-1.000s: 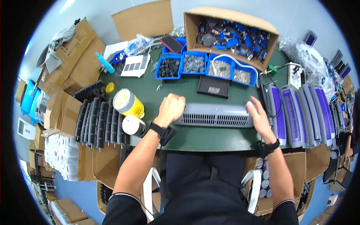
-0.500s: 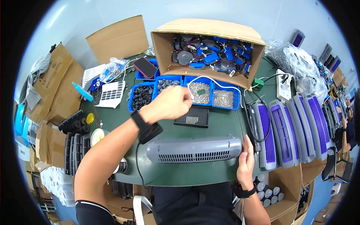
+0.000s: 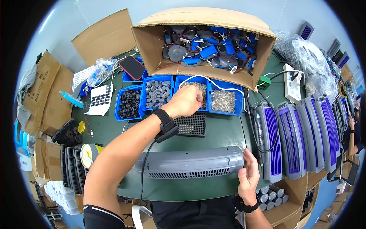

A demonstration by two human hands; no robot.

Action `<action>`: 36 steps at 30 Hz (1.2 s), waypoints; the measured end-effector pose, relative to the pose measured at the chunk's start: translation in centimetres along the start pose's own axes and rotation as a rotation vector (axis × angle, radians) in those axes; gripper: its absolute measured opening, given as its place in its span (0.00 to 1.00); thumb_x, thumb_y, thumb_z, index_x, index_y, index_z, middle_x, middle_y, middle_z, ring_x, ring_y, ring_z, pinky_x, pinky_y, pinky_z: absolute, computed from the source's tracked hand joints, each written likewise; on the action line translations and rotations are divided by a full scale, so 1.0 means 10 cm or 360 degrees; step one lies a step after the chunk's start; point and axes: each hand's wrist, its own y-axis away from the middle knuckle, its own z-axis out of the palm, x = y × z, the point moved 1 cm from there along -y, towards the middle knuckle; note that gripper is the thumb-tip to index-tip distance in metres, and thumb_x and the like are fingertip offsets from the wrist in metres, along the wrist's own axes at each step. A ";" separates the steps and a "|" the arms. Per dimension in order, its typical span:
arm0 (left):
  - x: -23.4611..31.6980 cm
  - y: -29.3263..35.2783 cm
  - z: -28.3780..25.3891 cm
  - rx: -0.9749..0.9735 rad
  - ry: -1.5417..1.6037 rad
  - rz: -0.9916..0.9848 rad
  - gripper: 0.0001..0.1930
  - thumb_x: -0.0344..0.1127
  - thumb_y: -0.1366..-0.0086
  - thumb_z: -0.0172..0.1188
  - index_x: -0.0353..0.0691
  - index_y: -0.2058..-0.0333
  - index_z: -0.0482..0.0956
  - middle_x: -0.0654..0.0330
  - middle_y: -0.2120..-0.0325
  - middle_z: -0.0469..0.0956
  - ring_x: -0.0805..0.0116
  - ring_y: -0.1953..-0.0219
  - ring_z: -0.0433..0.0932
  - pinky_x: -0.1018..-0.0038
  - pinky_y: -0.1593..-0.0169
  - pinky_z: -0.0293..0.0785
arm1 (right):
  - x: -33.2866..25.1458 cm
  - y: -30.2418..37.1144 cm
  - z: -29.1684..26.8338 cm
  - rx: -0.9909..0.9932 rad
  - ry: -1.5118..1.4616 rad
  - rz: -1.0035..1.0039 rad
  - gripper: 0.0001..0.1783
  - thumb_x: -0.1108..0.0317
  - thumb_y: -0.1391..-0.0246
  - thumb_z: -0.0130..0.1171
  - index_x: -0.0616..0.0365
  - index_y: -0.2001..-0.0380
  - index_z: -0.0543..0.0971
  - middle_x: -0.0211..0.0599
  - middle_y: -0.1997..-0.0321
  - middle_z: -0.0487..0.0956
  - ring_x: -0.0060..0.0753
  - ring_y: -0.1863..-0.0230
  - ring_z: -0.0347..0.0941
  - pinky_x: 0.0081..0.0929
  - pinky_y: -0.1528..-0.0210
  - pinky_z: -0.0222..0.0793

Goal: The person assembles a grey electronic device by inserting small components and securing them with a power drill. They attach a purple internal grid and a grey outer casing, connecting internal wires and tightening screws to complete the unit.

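A long grey plastic housing with a row of slots and small screw holes lies across the table in front of me. My right hand cups its right end, with thumb and fingers at the two corners. My left hand reaches past the housing to a blue bin of small metal screws. The fingers of that hand are drawn together at the bin's front; their tips are partly hidden, and anything between them cannot be made out. A black perforated tray lies just below that hand.
Other blue bins hold black parts, grey parts and small metal pieces. Behind them, an open carton holds blue-and-grey wired units. Grey-and-purple housings line the right. A black cord hangs from my left wrist.
My left hand has moved down toward the screws in the bin. The view has shifted, and the housing appears a little lower and further left. My right hand stays at its end.
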 end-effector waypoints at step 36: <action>-0.07 0.12 -0.01 0.0315 0.0326 -0.0094 0.07 0.25 0.29 0.61 0.29 0.59 0.86 0.56 0.69 0.84 0.68 0.63 0.82 0.66 0.56 0.79 | 0.01 -0.01 0.03 0.0033 0.0055 -0.0011 0.39 0.61 0.35 0.70 0.73 0.30 0.67 0.57 0.33 0.75 0.47 0.31 0.73 0.42 0.27 0.67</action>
